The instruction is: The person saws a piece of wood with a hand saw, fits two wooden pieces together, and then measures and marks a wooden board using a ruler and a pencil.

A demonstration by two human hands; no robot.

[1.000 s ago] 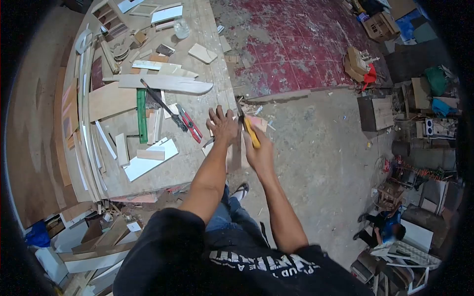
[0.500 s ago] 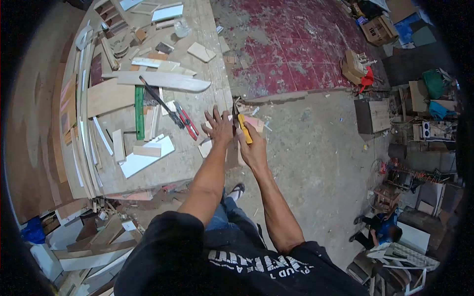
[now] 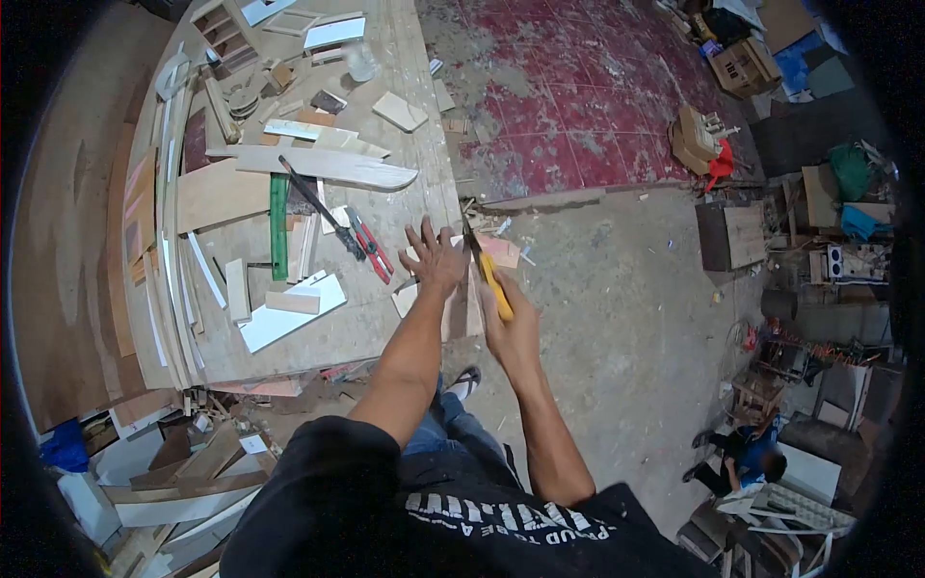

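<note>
In the head view, my right hand (image 3: pixel 514 332) is wrapped round the yellow handle of a hand saw (image 3: pixel 494 287), just past the right edge of the wooden workbench (image 3: pixel 385 323). Its narrow dark blade points up and away, close beside my left hand (image 3: pixel 438 260). My left hand lies flat with fingers spread, pressing on a pale piece of wood (image 3: pixel 406 302) at the bench edge. Most of that piece is hidden under the hand and forearm. Left of it on the bench are red-handled pliers or cutters (image 3: pixel 374 249) and a dark, long tool (image 3: pixel 328 214).
A long shaped pale board (image 3: pixel 328 167), a green strip (image 3: pixel 278 226), a white board (image 3: pixel 294 313) and several offcuts lie on the bench. A glass jar (image 3: pixel 360 64) stands farther back. Scrap wood (image 3: pixel 183 482) is piled at lower left. Another person (image 3: pixel 747 453) sits at lower right.
My right hand has drawn the saw back toward my body and slightly right. My left hand stays in place on the wood, and the whole view has shifted a little.
</note>
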